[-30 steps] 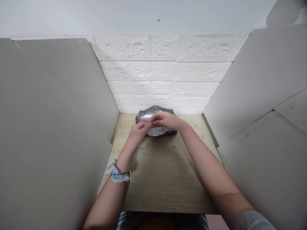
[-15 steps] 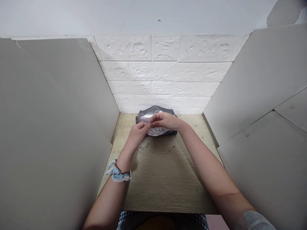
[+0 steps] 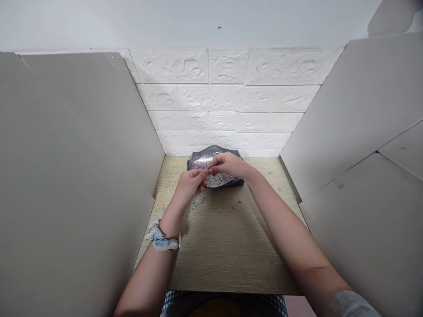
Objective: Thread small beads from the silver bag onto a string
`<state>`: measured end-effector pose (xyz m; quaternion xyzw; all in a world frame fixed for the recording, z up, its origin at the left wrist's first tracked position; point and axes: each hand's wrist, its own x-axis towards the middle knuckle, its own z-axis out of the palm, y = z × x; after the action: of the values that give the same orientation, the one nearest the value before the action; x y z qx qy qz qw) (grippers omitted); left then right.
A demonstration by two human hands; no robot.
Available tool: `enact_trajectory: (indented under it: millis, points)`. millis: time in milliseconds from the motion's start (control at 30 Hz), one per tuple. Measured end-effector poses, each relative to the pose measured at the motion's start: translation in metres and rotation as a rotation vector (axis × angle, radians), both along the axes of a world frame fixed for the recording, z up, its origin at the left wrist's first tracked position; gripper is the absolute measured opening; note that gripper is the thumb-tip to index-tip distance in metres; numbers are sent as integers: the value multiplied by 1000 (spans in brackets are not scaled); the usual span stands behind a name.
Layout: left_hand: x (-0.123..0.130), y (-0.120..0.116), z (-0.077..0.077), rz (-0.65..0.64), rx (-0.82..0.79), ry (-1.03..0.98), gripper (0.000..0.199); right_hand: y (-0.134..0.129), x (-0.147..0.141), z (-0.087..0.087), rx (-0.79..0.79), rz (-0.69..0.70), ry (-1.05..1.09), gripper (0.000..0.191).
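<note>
My left hand point(image 3: 191, 184) and my right hand point(image 3: 228, 164) meet fingertip to fingertip above the table, both in a pinch. Whatever lies between their fingertips is too small to make out. Just behind them a dark grey pouch point(image 3: 211, 153) with a shiny window stands against the wall, its many small pinkish and silvery pieces showing through. My hands hide part of its front. Below my left hand, a little heap of clear small pieces point(image 3: 198, 204) lies on the wooden table point(image 3: 231, 251).
Small reddish-brown bits point(image 3: 236, 204) lie near the middle of the table, and tiny pieces point(image 3: 279, 189) at its right. Grey panels rise on the left point(image 3: 82, 154) and right point(image 3: 357, 132). A white brick-patterned wall point(image 3: 224, 97) closes the back.
My right hand has risen very slightly, and the fingers of my left hand have curled a little. Both hands stay pinched together; the pouch and loose pieces have not moved.
</note>
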<state>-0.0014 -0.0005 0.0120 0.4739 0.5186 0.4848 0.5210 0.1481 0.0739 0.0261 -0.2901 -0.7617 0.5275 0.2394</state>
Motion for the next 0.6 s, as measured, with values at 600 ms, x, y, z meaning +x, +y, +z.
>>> enact_trajectory:
  millis: [600]
  points:
    - [-2, -4, 3, -138, 67, -428, 21, -22, -4, 25, 174, 32, 96, 28]
